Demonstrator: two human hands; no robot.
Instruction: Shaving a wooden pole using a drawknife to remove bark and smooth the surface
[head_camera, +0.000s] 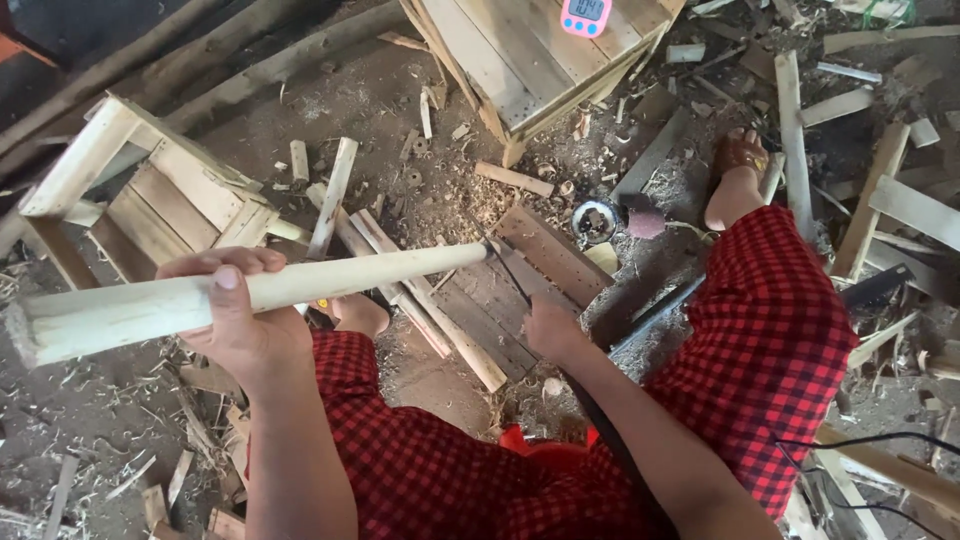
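Pale rounded wood stick (250, 292) w/ squared end, in left hand (235, 310)

The wooden pole (250, 292) is showing pale, smooth, matt wood, rough at its sawn end; the left hand (235, 310) is gripping it; the right hand (550, 328) is holding a dark, dull metal blade (505, 268); the slatted crate (150, 200) is looking like raw, unfinished timber; the trousers (760, 340) are soft checked cloth; the ground (90, 420) is lying rough with shavings; the small timer (585, 15) is gleaming as glossy pink plastic.
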